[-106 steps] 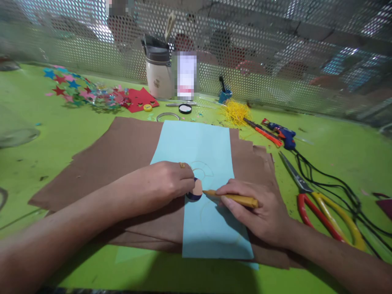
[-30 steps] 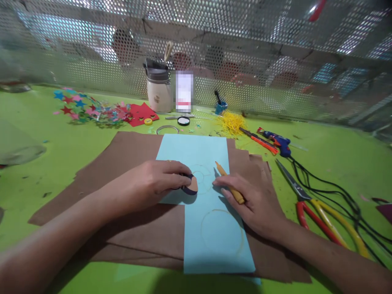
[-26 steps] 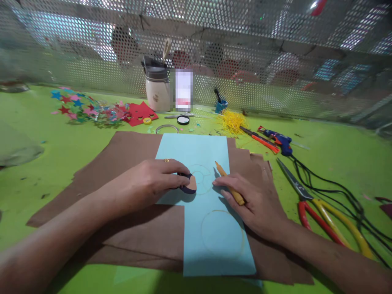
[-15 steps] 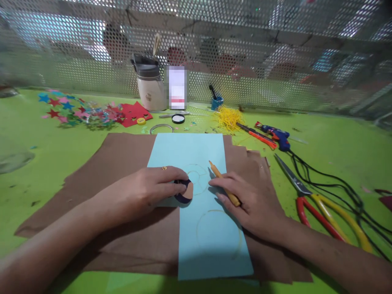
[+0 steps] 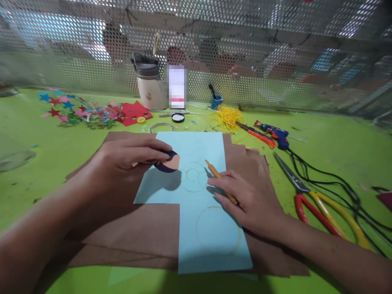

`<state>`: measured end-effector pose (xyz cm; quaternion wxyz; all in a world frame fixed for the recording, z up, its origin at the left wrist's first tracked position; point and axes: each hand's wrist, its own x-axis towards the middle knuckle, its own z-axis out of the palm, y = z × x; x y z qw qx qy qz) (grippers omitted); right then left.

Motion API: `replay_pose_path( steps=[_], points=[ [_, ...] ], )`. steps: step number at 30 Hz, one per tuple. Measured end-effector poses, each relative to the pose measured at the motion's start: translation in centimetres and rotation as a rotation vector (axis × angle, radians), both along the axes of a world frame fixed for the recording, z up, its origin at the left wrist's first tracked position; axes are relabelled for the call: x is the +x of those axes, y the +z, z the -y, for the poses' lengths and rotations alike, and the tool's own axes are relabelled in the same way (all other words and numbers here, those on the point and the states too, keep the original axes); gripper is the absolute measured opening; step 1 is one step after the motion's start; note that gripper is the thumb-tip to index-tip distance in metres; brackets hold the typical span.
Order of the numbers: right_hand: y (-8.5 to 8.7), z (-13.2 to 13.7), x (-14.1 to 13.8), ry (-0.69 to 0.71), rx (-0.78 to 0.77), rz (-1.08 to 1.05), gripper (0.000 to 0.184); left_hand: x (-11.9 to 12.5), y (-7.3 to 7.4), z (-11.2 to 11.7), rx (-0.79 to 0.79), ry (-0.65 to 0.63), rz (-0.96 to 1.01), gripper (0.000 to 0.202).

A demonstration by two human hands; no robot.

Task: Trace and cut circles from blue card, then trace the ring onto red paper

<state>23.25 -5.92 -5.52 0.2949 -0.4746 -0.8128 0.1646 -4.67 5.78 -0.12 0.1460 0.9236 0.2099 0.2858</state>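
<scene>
**paperfox:** While the green tabletop (image 5: 337,151) and the brown paper (image 5: 143,228) spread over it look the same to us as half a second back, the light blue sheet (image 5: 196,145) on top shows more of itself now. Our left hand (image 5: 122,157) has come up and off to the left, so the corner it was covering is bare.

**gluedot:** Yep, we see that too. The left fingers are pinched shut on the round disc (image 5: 170,162), dark rim and tan face. It hangs in the air over the sheet's upper left part, with its shadow lying on the paper below. A moment ago it sat flat on the sheet, right by the pencil lines.

**paperfox:** Our right hand (image 5: 248,200) has barely shifted. It rests on the sheet's right side, fingers curled loosely closed around the yellow pencil (image 5: 219,177), tip pointing up and left, just beside the small traced circles (image 5: 194,177).

**gluedot:** We'd read that as the tracing around the disc being paused or done. The small rings sit out in the open, and the bigger ring (image 5: 218,230) lies lower down near the right wrist. Whether the pencil tip touches the paper, we can't tell.
</scene>
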Motion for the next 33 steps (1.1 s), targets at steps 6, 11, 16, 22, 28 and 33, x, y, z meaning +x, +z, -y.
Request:
replay_pose_path(
  steps=[6,11,16,22,28,33],
  points=[
    [0.0,-0.1,0.0,0.006,-0.001,0.003,0.028,0.2,-0.9,-0.4,-0.015,-0.060,-0.033,0.022],
    [0.1,0.0,0.1,-0.013,-0.021,-0.014,0.026,0.6,-1.6,-0.5,-0.027,-0.120,-0.064,0.023],
    [-0.1,0.0,0.2,-0.009,-0.001,-0.018,0.027,0.9,-2.0,0.1,-0.062,-0.177,-0.164,0.027],
    [-0.3,0.0,0.2,-0.008,-0.009,-0.021,0.028,1.4,-3.0,0.5,-0.115,-0.226,-0.158,0.027],
    [0.3,-0.2,0.1,-0.060,-0.071,-0.057,0.028,1.5,-3.0,0.5,-0.112,-0.237,-0.185,0.024],
    [0.3,-0.1,0.2,-0.055,-0.120,-0.087,0.028,1.4,-3.1,0.3,-0.108,-0.228,-0.207,0.027]
  ],
)
